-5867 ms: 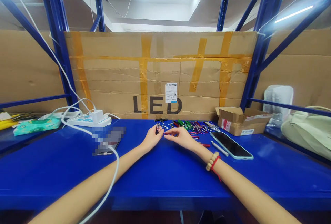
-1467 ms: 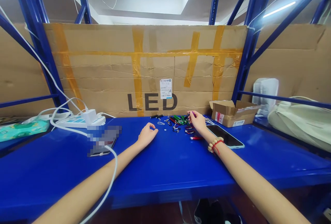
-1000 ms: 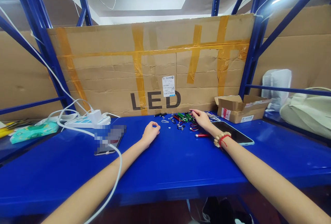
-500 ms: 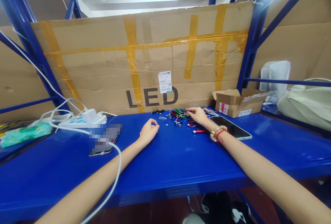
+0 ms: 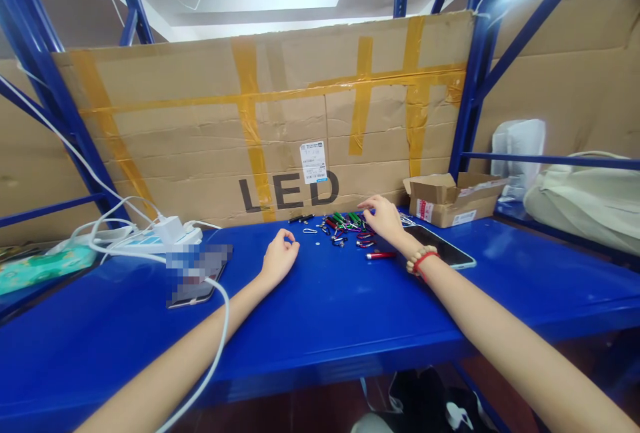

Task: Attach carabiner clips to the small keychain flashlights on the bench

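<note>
My left hand (image 5: 280, 260) rests on the blue table with its fingers curled in toward the thumb; whatever lies between them, if anything, is hidden. My right hand (image 5: 384, 218) is over the right side of a pile of small keychain-like pieces with metal clips (image 5: 345, 223), in green, red, black and silver. Its fingers are a little apart, and I see nothing held in them. A red tube-shaped piece (image 5: 381, 256) lies below this hand. Nearer my left hand is a lone silver carabiner clip (image 5: 310, 231). Several black pieces (image 5: 301, 218) lie behind it.
Right of the pile lie a tablet or large phone (image 5: 453, 250), partly under my right wrist, and an open cardboard box (image 5: 453, 203). On the left are a blurred phone (image 5: 200, 286), a white cable (image 5: 224, 326) crossing my left forearm, and a power strip (image 5: 187, 243). Taped cardboard (image 5: 200, 146) stands behind.
My right hand has risen slightly off the pile and its fingers have parted. The left hand keeps its curled pose. The whole view has shifted a little.
</note>
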A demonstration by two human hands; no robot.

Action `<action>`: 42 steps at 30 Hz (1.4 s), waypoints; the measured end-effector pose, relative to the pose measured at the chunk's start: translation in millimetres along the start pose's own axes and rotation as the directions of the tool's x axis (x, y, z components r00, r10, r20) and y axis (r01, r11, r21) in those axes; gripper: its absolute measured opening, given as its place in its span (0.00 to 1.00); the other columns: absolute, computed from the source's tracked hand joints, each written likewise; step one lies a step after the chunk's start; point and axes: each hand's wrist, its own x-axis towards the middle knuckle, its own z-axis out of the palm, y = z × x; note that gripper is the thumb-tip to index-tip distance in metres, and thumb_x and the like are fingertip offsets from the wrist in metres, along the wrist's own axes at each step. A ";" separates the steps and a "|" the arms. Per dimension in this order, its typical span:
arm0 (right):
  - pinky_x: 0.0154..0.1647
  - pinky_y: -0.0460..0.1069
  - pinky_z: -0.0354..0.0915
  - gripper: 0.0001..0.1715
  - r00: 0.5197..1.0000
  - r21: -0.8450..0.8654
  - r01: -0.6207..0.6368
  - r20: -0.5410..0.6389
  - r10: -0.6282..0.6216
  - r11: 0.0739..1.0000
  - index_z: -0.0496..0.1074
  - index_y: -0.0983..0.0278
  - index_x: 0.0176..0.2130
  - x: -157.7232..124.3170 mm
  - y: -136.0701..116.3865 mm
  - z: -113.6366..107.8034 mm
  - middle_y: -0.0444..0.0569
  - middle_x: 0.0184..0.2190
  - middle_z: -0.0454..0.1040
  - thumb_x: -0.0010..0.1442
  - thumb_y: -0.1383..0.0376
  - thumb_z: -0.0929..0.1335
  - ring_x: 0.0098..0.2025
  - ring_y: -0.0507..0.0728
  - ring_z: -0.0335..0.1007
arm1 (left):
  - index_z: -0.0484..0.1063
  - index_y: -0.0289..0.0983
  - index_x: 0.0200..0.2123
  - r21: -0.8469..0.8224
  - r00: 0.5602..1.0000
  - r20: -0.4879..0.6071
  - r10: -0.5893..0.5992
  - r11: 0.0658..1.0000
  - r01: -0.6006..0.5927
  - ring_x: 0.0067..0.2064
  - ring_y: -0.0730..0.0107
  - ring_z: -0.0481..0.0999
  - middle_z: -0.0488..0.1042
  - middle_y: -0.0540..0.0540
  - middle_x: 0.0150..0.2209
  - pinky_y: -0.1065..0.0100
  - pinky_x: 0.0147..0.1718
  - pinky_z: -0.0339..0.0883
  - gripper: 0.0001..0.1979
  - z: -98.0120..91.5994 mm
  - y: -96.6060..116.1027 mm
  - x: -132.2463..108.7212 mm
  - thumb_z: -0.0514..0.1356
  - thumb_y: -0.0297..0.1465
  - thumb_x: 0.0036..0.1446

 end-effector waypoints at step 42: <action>0.39 0.47 0.61 0.16 0.979 0.184 -0.034 -0.190 0.070 0.982 0.74 0.61 0.27 11.7 13.8 -6.7 0.46 0.32 0.70 0.55 0.72 0.60 0.35 0.53 0.65 | 0.71 0.39 0.40 0.766 0.992 0.077 0.102 0.631 -0.125 0.52 0.54 0.62 0.66 0.38 0.48 0.61 0.46 0.58 0.13 63.3 4.7 123.9 0.51 0.36 0.57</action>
